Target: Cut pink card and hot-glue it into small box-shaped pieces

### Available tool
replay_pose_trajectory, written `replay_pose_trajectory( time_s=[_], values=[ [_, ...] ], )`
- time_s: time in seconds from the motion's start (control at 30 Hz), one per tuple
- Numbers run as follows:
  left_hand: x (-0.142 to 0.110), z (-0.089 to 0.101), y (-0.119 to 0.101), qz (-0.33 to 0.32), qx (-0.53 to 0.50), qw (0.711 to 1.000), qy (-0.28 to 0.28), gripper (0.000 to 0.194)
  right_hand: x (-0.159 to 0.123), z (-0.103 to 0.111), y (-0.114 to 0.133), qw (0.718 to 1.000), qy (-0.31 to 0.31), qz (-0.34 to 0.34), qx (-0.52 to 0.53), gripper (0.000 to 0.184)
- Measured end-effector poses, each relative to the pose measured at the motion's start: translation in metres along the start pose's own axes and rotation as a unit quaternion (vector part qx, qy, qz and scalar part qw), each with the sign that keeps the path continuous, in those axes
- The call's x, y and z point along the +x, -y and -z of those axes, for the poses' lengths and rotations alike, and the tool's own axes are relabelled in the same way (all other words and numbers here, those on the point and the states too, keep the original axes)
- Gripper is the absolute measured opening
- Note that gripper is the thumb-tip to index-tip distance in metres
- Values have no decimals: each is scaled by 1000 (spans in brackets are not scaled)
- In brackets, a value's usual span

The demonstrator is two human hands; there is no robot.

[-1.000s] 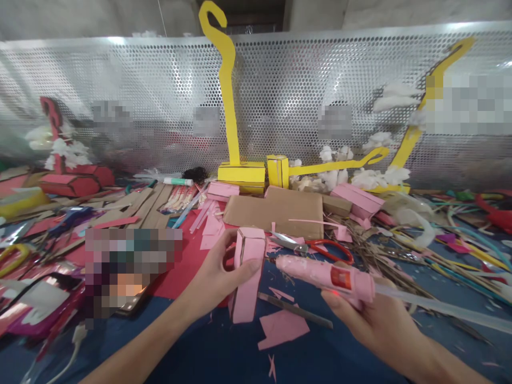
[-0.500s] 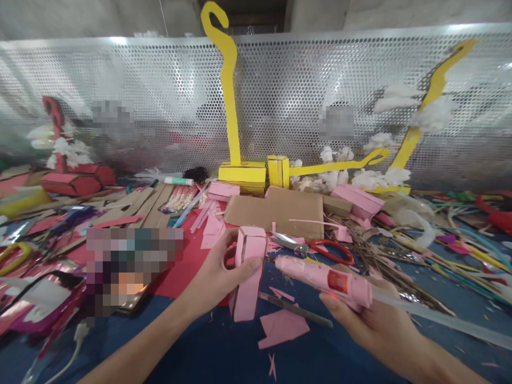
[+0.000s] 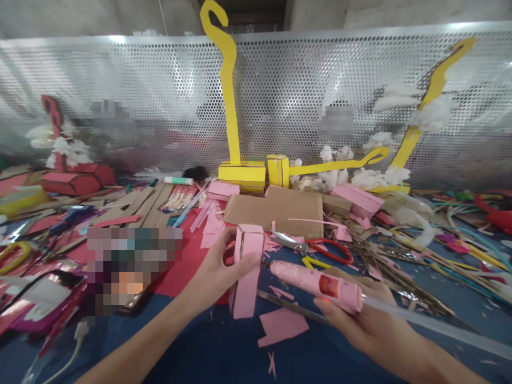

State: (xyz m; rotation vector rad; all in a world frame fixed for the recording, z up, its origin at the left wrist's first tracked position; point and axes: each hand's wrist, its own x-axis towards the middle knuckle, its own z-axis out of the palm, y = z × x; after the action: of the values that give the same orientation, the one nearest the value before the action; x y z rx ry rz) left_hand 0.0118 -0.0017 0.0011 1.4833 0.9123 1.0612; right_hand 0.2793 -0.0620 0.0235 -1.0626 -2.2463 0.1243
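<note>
Upright on the blue surface, a pink paper-covered box (image 3: 248,288) with brown edges stands in the grip of my left hand (image 3: 230,266), thumb across its front. My right hand (image 3: 360,320) is wrapped around a pink glue gun (image 3: 308,278), with a clear glue stick (image 3: 432,317) trailing from its back. The gun's nozzle points left, at the box's right edge; whether it touches I cannot tell. A pink paper scrap (image 3: 283,325) and a thin grey strip (image 3: 294,308) lie beneath the gun. Red-handled scissors (image 3: 330,250) rest just behind it.
Brown cardboard (image 3: 276,213) lies behind the box, with red paper (image 3: 180,272) to the left. A yellow hooked paper piece (image 3: 229,101) rises from a yellow box (image 3: 242,173) near the perforated metal panel (image 3: 160,96). Twigs (image 3: 384,272) clutter the right side; a phone (image 3: 130,304) lies left.
The glue gun and my right hand have shifted slightly left along the box's right edge. My left hand keeps its hold on the box, which has barely moved.
</note>
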Motion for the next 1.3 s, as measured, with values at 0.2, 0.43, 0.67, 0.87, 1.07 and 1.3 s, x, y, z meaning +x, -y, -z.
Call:
replay_pose_trajectory(
  time_s=[0.2, 0.43, 0.67, 0.87, 1.07, 1.3],
  values=[
    [3, 2, 6, -11, -7, 1000, -14, 54, -1, -1, 1, 1000, 17, -3, 6, 30],
    [3, 3, 4, 19, -18, 999, -38, 55, -5, -4, -5, 1000, 21, -1, -1, 30],
    [1, 1, 1, 92, -127, 986, -59, 48, -7, -9, -19, 998, 17, -56, 34, 29],
    [-3, 3, 7, 201, -194, 958, -68, 61, -4, -9, -14, 981, 20, -106, 161, 33],
    [-7, -2, -2, 244, -219, 944, -19, 67, -10, -17, -14, 953, 24, -148, 262, 38],
    [-10, -10, -10, 201, -271, 940, 48, 67, -11, -27, -11, 907, 76, -219, 351, 64]
  ],
)
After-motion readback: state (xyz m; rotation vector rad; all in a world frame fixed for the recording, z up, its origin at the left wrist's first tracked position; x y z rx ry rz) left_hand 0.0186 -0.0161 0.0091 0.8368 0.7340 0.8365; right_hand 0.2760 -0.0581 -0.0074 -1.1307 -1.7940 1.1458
